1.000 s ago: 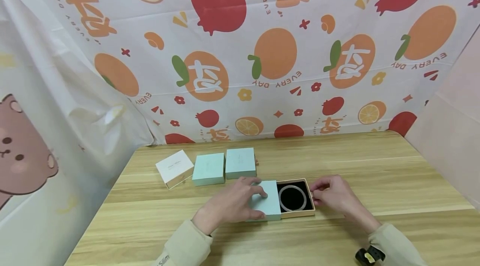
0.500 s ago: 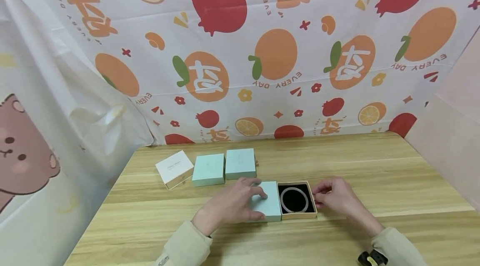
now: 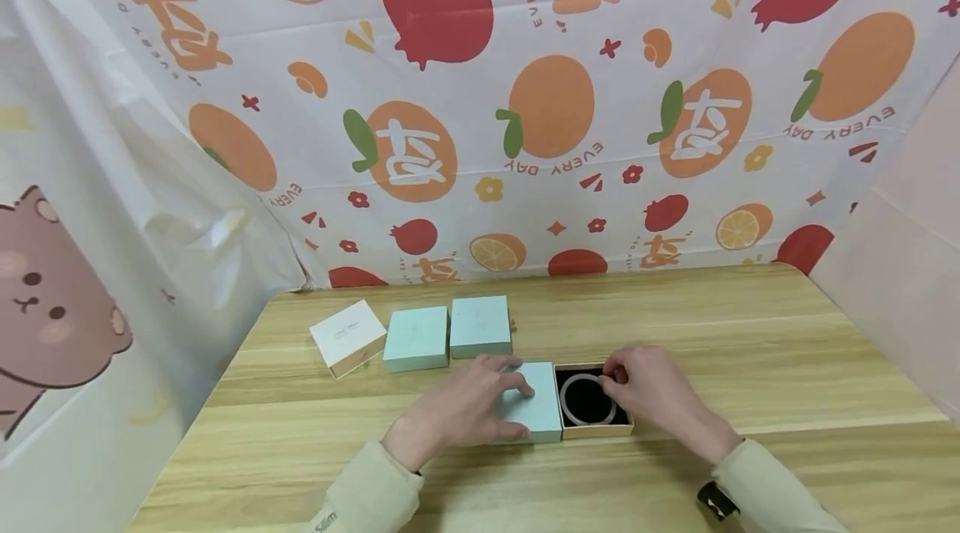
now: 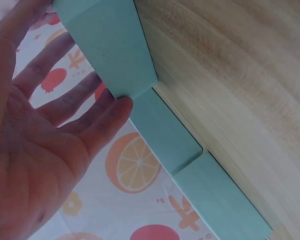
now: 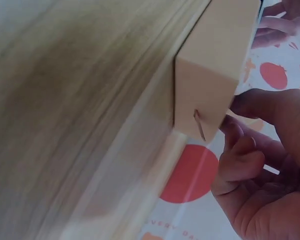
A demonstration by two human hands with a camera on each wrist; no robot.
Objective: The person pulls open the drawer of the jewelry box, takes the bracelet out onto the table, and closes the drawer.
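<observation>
A mint-green box sleeve (image 3: 542, 404) lies flat on the table, its cardboard drawer (image 3: 597, 431) slid out to the right. Inside, on black padding, sits a pale bangle (image 3: 565, 401). My left hand (image 3: 465, 399) holds the sleeve, thumb at its near edge, index finger bent on top and other fingers at the far side. My right hand (image 3: 660, 395) reaches over the drawer's right wall, thumb and index finger at the bangle's upper right. In the right wrist view those fingertips are hidden behind the drawer, so I cannot tell whether they pinch the bangle. A small pull tab (image 5: 199, 125) sticks out of the drawer's end.
Behind the sleeve stand two more mint boxes, one on the left (image 3: 416, 337) and one on the right (image 3: 480, 326). A white box (image 3: 348, 335) lies angled beside them. A fruit-print cloth (image 3: 551, 108) hangs along the table's (image 3: 712, 308) back edge.
The drawer slid slightly farther right, then stopped. My right hand left the drawer's end and moved left, over its wall to the bangle. The left hand stays on the sleeve.
</observation>
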